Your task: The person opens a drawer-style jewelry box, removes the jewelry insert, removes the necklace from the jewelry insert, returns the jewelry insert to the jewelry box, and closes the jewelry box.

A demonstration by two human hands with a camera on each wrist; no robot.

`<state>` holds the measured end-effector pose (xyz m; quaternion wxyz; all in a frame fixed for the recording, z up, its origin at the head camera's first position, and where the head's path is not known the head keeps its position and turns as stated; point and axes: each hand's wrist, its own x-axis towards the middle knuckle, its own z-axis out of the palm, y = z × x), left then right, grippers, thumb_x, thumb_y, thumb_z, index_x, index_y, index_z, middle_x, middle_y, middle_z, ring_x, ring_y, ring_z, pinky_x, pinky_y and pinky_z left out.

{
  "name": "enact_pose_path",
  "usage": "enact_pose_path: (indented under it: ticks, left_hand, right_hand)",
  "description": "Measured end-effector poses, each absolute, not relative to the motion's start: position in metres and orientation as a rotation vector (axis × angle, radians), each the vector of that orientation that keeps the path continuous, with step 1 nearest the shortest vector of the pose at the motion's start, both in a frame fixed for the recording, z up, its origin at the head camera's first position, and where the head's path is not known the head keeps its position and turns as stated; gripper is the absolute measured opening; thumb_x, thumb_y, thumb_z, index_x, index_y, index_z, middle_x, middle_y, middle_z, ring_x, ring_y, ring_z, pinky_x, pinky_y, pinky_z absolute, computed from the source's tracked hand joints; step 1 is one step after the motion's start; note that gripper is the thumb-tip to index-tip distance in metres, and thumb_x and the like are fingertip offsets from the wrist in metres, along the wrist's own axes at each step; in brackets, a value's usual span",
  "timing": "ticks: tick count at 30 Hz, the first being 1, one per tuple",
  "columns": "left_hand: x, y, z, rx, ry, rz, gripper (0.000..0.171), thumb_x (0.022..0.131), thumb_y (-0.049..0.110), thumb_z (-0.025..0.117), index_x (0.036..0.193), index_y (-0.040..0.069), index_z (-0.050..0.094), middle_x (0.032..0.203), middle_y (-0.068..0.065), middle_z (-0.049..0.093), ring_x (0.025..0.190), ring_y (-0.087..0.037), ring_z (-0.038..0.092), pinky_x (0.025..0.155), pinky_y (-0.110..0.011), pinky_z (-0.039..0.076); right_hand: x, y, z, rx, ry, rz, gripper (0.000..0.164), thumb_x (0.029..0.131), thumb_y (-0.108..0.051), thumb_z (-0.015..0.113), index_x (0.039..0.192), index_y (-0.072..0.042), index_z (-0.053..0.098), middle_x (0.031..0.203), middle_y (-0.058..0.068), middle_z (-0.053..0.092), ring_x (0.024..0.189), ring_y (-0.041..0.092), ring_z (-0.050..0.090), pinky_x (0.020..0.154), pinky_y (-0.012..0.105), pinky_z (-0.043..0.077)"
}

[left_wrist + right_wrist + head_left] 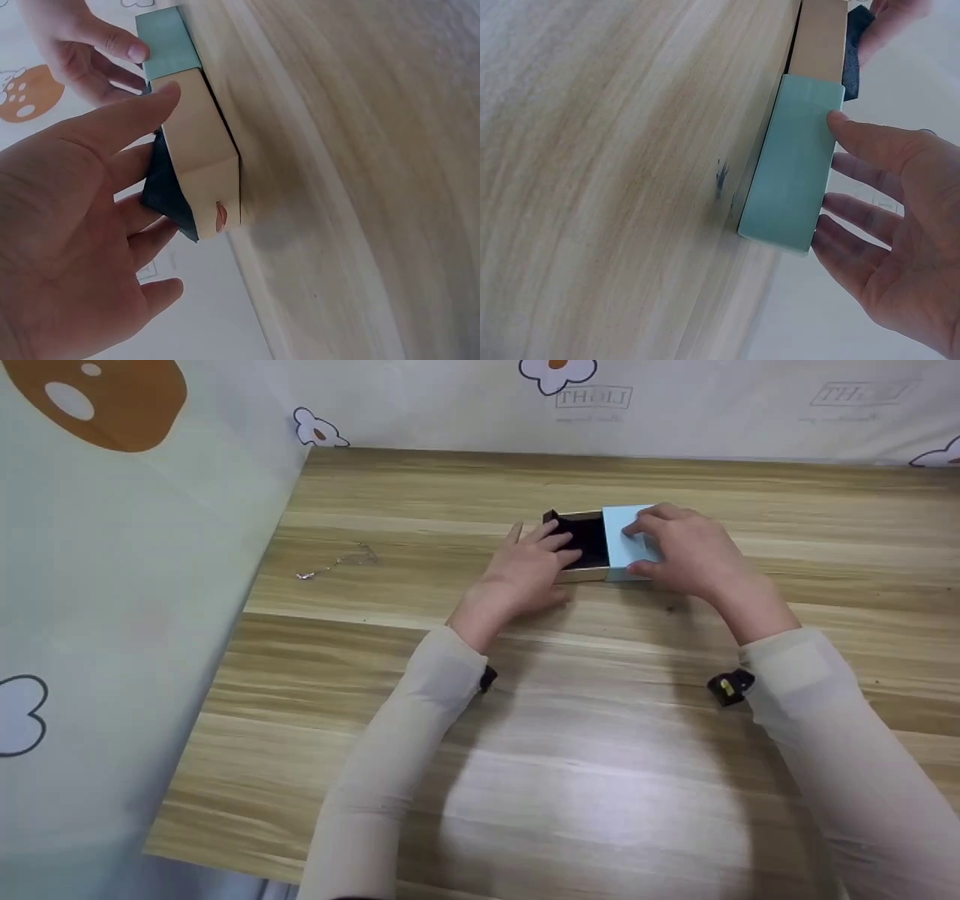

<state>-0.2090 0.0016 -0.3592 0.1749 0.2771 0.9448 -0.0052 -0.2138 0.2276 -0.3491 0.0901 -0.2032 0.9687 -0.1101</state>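
Observation:
A small sliding gift box stands toward the back of the table, its pale blue sleeve (619, 540) pushed partway off a tan drawer (199, 127). Black padding (589, 540) lines the drawer and sticks up at its left end. My left hand (525, 574) lies over the drawer with spread fingers, the fingertips on the padding and the thumb beside the near wall. My right hand (694, 547) rests on the sleeve, fingertips on its top and thumb at the near upper edge. A thin silver chain (337, 564) with a small pendant lies off to the left.
The wood-grain table (360, 675) ends at a slanted left edge. A patterned pale cloth (435, 405) hangs behind it and along the left. Black wrist cameras (730, 687) sit at both sleeve cuffs.

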Motion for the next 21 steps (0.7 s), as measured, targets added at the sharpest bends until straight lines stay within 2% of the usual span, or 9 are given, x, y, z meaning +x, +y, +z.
enact_pose_path:
  ticks: [7,15,21]
  left_hand:
    - [-0.208,0.009,-0.360,0.770,2.647,-0.124,0.066,0.099,0.052,0.053,0.156,0.025,0.033,0.168,0.001,0.019,0.158,-0.021,0.004,0.127,-0.055,0.001]
    - [-0.209,0.015,-0.360,0.695,2.630,-0.106,0.068,0.096,0.055,0.055,0.155,0.026,0.035,0.167,0.003,0.021,0.157,-0.021,0.010,0.126,-0.058,0.004]
    - [-0.212,0.013,-0.359,0.714,2.615,0.036,0.070,0.096,0.054,0.056,0.155,0.024,0.036,0.166,0.000,0.024,0.155,-0.022,0.018,0.125,-0.060,0.001]
  right_hand:
    - [-0.214,0.227,-0.348,-0.589,2.875,-0.321,0.049,0.091,-0.028,0.072,0.133,-0.005,0.059,0.145,0.024,0.049,0.132,0.047,0.047,0.106,0.063,0.041]
    - [-0.214,0.226,-0.346,-0.572,2.867,-0.300,0.050,0.092,-0.029,0.072,0.134,-0.007,0.058,0.146,0.023,0.048,0.132,0.047,0.047,0.104,0.064,0.042]
    - [-0.215,0.224,-0.346,-0.570,2.861,-0.295,0.050,0.092,-0.029,0.071,0.135,-0.007,0.058,0.146,0.023,0.048,0.132,0.047,0.047,0.104,0.064,0.042]
